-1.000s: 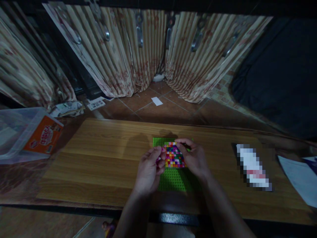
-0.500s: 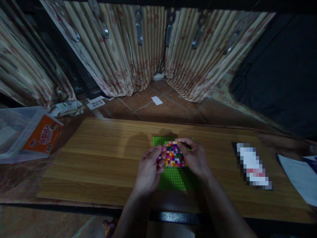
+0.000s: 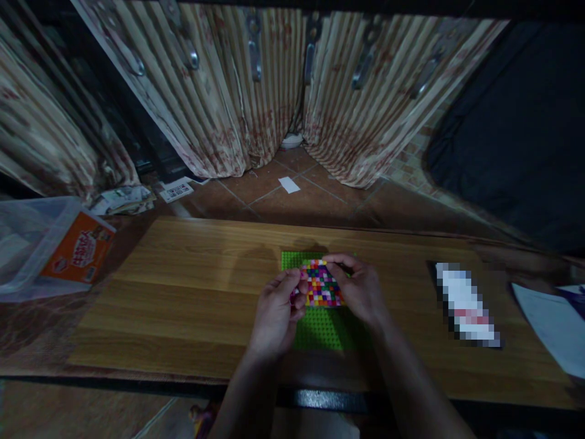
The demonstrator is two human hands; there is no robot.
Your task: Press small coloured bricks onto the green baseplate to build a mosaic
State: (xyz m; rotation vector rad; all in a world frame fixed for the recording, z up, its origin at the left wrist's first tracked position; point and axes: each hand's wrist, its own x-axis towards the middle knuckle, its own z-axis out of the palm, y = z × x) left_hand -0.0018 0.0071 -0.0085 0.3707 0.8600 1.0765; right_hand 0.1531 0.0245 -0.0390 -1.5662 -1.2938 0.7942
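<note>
A patch of small multicoloured toy bricks (image 3: 322, 286) lies over the middle of a green studded baseplate (image 3: 320, 332); whether it is fixed there or held just above, I cannot tell. My left hand (image 3: 276, 311) is closed at the patch's left edge, with small pink bricks (image 3: 293, 296) showing between its fingers. My right hand (image 3: 359, 289) is curled over the patch's upper right corner. Its index finger is at the top edge and its thumb lies against the bricks, hiding the right side.
The baseplate lies on a wooden board (image 3: 183, 292). A clear plastic tub (image 3: 27, 244) with an orange label stands at the left. A blurred-out item (image 3: 468, 305) and a white sheet (image 3: 548, 329) lie at the right. Curtains (image 3: 219, 110) hang beyond the board.
Almost nothing differs. The whole view has shifted very slightly; both hands keep their places at the brick patch.
</note>
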